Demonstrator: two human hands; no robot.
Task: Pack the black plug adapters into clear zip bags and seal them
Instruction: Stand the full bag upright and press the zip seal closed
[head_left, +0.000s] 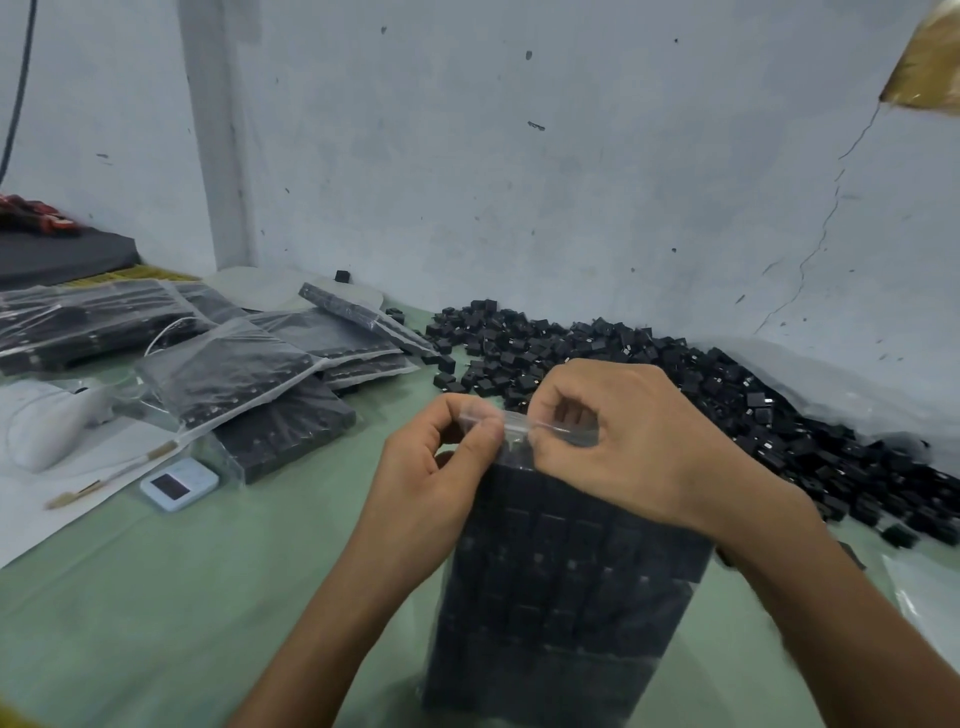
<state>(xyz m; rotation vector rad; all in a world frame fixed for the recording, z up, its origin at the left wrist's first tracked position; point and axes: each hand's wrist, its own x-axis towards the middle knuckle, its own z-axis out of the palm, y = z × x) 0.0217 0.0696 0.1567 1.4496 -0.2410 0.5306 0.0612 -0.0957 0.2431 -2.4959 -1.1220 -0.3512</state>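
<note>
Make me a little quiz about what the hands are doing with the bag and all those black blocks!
1. True or false: the left hand and the right hand both pinch the top strip of the clear zip bag packed with rows of black plug adapters.
2. Where does the loose heap of black plug adapters lie? A) on the table by the wall, to the right; B) in a cardboard box; C) on a chair.
3. Fill in: the filled clear bags are piled on the ___ side of the green table.
Key: 1 true; 2 A; 3 left.
</note>
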